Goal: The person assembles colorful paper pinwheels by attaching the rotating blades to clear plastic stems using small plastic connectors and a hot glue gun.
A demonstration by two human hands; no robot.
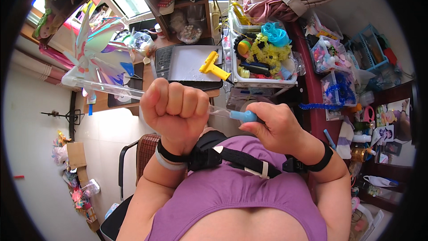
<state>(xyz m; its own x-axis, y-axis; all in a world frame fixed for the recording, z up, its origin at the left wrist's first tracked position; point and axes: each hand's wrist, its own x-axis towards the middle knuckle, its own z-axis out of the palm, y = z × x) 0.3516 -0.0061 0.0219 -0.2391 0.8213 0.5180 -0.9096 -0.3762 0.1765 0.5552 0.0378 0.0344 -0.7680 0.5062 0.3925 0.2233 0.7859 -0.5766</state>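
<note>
My left hand (176, 109) is closed in a fist round a clear plastic tube (107, 88), held nearly level above my lap. At the tube's left end is a large pinwheel-like shape with shiny iridescent petals (96, 56); how it joins the tube is hard to make out. On the right, the tube ends in a light blue plastic end piece (243, 116). The thumb and fingers of my right hand (281, 127) pinch that blue piece. Both wrists wear black bands.
Beyond my hands, a yellow glue gun (215, 68) lies on a white board (189, 60) on the desk. A white bin (263, 80) holds yellow and blue craft materials. Clear boxes (339, 87) stand at right. A chair (147, 156) is at my left.
</note>
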